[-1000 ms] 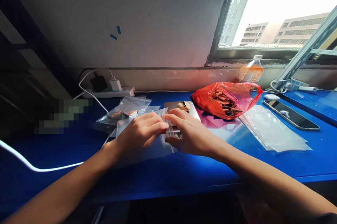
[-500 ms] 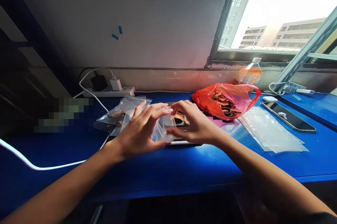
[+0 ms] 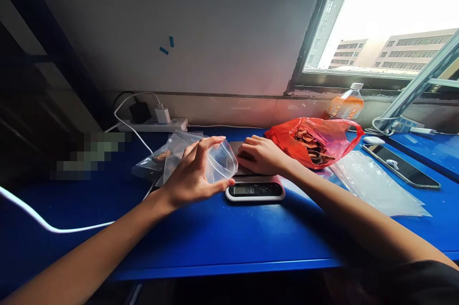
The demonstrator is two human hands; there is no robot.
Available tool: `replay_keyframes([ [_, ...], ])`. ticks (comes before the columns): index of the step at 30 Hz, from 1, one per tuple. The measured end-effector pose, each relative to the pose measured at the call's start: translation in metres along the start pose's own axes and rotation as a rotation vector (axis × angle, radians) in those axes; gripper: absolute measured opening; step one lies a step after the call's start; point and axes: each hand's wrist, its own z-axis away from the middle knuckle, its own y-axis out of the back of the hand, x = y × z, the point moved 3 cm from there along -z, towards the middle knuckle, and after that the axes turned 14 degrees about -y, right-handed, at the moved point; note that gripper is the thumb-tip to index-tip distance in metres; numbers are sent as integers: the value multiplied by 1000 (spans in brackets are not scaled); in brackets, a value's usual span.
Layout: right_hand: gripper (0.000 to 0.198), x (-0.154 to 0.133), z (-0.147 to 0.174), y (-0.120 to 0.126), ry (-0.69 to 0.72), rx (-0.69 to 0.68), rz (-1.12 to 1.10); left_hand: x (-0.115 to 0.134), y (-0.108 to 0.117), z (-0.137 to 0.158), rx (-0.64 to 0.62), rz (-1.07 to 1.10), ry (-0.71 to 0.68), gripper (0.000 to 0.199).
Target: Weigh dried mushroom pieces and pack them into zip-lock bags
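My left hand (image 3: 195, 171) holds a clear zip-lock bag (image 3: 223, 159) by its mouth, thumb and fingers spreading the opening toward the right. Over the plate of a small digital scale (image 3: 255, 190), my right hand (image 3: 263, 154) curls its fingers round dried brown slices (image 3: 246, 156), which it mostly covers. The scale's display is lit, but its digits are too small to read surely. Behind and left of my left hand lie other clear bags (image 3: 175, 145), with brown pieces (image 3: 161, 156) in one of them.
A red plastic bag (image 3: 283, 145) of dried slices (image 3: 310, 145) gapes right of the scale. Flat clear bags (image 3: 387, 190), a phone (image 3: 405, 166) and an earbud (image 3: 393, 164) lie farther right. A drink bottle (image 3: 346, 104) stands behind. A power strip (image 3: 175, 125) and white cable (image 3: 71, 229) are at left.
My right hand has let go of the bag's mouth and come down over the scale, round the slices. The bag's mouth stays open in my left hand. The scale's display has come into view.
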Motion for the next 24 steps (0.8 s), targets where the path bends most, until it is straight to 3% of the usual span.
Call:
replay_keyframes([
  [4, 27, -1, -4, -2, 106, 108, 26, 0, 0, 0, 4, 24, -1, 83],
  [7, 24, 1, -5, -5, 105, 184, -29, 0, 0, -1, 7, 43, 16, 83],
  [10, 21, 5, -6, -2, -43, 267, -215, -1, 0, 0, 1, 81, 54, 82],
  [14, 31, 0, -10, 18, -334, 371, -804, 0, -4, 1, 6, 139, 99, 83],
  [16, 36, -16, -14, 28, -373, 366, -1055, 0, -8, 1, 30, 148, 132, 86],
  [18, 38, -35, -19, 36, -353, 348, -1159, 0, -12, 0, 86, 160, 154, 93],
  [24, 29, -67, -24, 39, -268, 233, -1100, -2, -17, -4, 252, 267, 196, 93],
])
